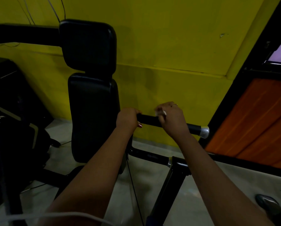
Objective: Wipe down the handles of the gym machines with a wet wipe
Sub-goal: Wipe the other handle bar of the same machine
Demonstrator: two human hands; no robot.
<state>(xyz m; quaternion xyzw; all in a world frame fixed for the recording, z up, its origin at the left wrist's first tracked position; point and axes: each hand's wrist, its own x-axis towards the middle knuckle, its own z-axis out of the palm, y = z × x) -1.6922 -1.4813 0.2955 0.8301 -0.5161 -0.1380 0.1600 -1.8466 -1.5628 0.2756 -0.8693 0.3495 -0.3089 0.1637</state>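
- Now gripping left end of black handle (pixel 148 120) with left hand (pixel 128 119).
- Holding white wipe (pixel 160 112) against handle middle with right hand (pixel 173 120), fingers curled round both.

Pale grey floor (pixel 210 185); black machine frame (pixel 166 190) stands on it; base bar (pixel 149 155) low beside yellow wall (pixel 169 46)

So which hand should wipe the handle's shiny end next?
Right. The right hand holds the wipe on the handle, nearest the shiny end; the left hand only grips the other end.
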